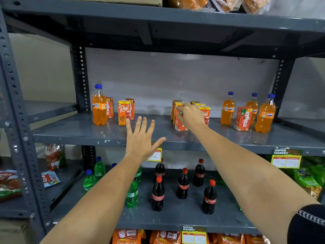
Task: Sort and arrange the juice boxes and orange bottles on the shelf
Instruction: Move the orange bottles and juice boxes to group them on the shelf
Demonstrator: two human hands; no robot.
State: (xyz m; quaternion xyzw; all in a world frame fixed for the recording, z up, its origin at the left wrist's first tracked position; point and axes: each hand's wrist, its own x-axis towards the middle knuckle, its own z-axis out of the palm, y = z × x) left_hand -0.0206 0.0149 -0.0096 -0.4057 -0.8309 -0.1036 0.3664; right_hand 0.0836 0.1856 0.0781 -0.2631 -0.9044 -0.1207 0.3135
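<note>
Plainly, we had both hands up at the middle shelf (73, 132), and we took the middle cluster of juice boxes (179, 118) as our landmark. Our right hand (190, 115) lay over the front of that cluster, fingers curled onto the top edge of the nearest carton; whether it truly pinched the carton or only touched it, we could not tell. Our left hand (141, 138) hovered left of the cluster, fingers spread wide and empty, above the shelf's front lip. Further left of the cluster stood a Real apple carton (124, 112) with more cartons behind it, and beyond them one orange bottle (99, 105). Right of the cluster stood three more orange bottles (227, 109) with a Maaza carton (243, 118) among them, so nothing was yet grouped. We judged the cartons light and stiff yet easily dented, best taken by their two broad faces near the middle. The bottles looked heavier and smooth, safest gripped round the labelled waist.
</note>
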